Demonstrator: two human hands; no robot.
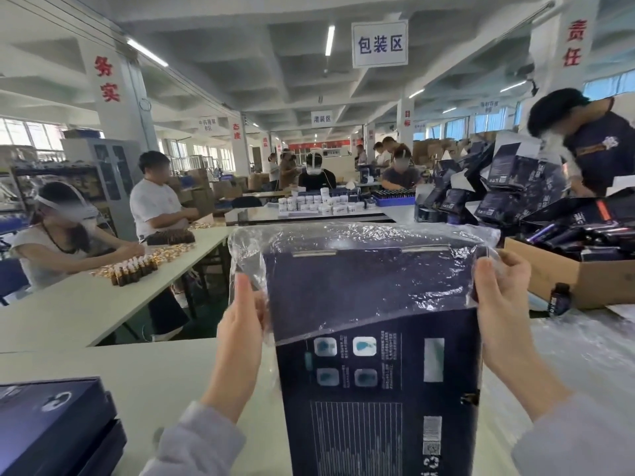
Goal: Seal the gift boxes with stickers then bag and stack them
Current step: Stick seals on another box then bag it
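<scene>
Busy packing hall, white bench [154, 372]. The left hand [242, 324] pinches a clear plastic bag [360, 249] sitting halfway over the upright navy gift box [378, 407]; the right hand [501, 304] pinches its other side. Uneven tugging could tear the film.

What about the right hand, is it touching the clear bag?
Touching. The head view shows the right hand pinching the clear bag at the gift box corner.

Single head-worn wide-angle view, faces forward and slightly down, very near the upright gift box [374, 389] and plastic bag [360, 269] gripped by left hand [240, 324] and right hand [501, 304], white table [171, 372] below, hall ceiling [275, 46] beyond
</scene>
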